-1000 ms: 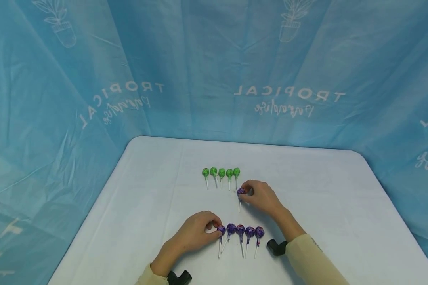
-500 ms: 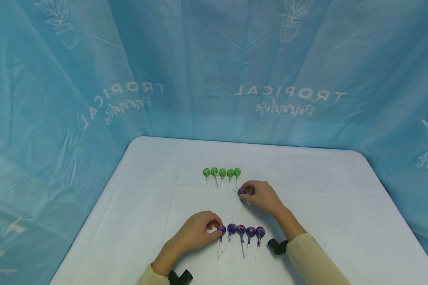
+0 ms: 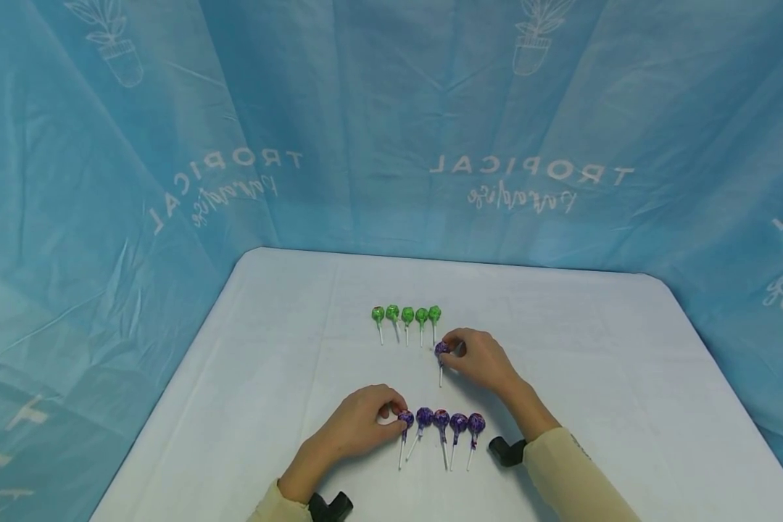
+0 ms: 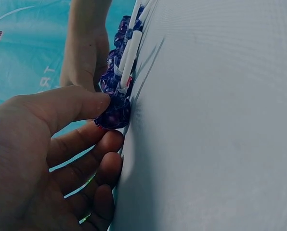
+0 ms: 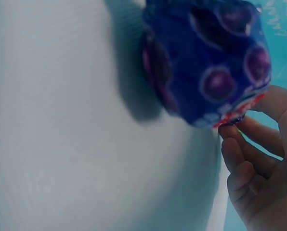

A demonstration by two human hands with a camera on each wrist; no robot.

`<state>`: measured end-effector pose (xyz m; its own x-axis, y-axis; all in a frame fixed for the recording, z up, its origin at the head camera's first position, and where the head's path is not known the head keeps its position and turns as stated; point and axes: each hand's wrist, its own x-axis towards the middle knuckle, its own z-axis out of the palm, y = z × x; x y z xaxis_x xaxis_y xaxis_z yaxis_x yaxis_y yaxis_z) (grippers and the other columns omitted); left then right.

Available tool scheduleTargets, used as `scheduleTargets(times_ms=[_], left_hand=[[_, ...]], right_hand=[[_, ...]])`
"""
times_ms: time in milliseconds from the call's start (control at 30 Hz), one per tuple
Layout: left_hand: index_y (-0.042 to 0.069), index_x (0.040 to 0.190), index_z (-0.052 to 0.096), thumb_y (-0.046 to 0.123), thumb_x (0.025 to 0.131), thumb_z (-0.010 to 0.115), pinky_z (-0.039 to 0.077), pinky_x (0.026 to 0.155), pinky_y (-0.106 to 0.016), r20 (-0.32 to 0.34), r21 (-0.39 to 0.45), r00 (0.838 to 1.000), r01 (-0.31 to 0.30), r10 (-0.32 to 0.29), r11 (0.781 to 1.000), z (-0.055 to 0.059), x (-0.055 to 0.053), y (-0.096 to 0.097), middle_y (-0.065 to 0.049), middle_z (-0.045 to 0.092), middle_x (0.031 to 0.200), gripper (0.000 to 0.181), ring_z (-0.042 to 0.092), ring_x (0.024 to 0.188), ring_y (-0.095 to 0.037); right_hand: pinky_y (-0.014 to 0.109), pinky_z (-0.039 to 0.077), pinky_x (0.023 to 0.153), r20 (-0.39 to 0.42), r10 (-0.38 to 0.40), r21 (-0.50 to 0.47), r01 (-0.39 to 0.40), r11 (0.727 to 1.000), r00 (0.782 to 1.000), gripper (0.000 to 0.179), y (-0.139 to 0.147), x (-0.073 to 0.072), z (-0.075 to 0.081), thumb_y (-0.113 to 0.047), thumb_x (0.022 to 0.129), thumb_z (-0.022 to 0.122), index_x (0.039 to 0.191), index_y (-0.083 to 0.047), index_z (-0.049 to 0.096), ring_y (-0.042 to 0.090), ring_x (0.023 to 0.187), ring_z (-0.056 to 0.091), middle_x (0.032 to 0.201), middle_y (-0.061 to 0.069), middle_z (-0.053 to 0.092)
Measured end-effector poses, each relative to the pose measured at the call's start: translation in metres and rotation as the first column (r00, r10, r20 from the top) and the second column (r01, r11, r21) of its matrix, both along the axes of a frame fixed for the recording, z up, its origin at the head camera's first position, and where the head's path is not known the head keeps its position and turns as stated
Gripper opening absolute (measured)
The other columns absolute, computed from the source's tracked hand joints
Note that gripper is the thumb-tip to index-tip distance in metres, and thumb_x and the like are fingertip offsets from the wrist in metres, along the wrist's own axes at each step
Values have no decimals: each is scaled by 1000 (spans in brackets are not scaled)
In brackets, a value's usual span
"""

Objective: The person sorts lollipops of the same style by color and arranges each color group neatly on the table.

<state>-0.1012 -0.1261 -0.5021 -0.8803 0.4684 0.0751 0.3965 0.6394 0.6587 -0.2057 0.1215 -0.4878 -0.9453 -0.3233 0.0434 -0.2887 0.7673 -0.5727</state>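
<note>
In the head view my left hand [image 3: 364,424] pinches the head of a purple-wrapped lollipop [image 3: 405,419], the leftmost of a front row on the table. In the left wrist view its thumb and forefinger hold that lollipop [image 4: 115,114], white sticks running behind it. My right hand [image 3: 478,358] pinches another purple lollipop [image 3: 441,349] by its head, just below the right end of a row of green lollipops [image 3: 407,315]. A large purple lollipop head [image 5: 206,62] fills the foreground of the right wrist view, partly hiding the fingertips of the right hand [image 5: 264,168].
Several more purple lollipops [image 3: 441,418] lie to the right of the left hand, sticks toward the near edge. A white cloth covers the table [image 3: 594,377]. Blue printed curtains [image 3: 391,130] surround it at the back and sides. Black devices [image 3: 507,451] sit at both wrists.
</note>
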Motion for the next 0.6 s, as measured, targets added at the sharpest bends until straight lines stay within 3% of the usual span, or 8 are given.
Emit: scheduleTargets(times_ms=[600], left_hand=[[23,99,66,33,87,70,41,65,-23,25,-13,1000,-7,7,1000,1,-1,0,11,56,82,15,52,74,-9]], right_hand=[[31,45,62,0,-7,-42,7,999,1000,33,3,-1,2,-29,82,76,108,-12,69,11,73,55,90,-5,64]])
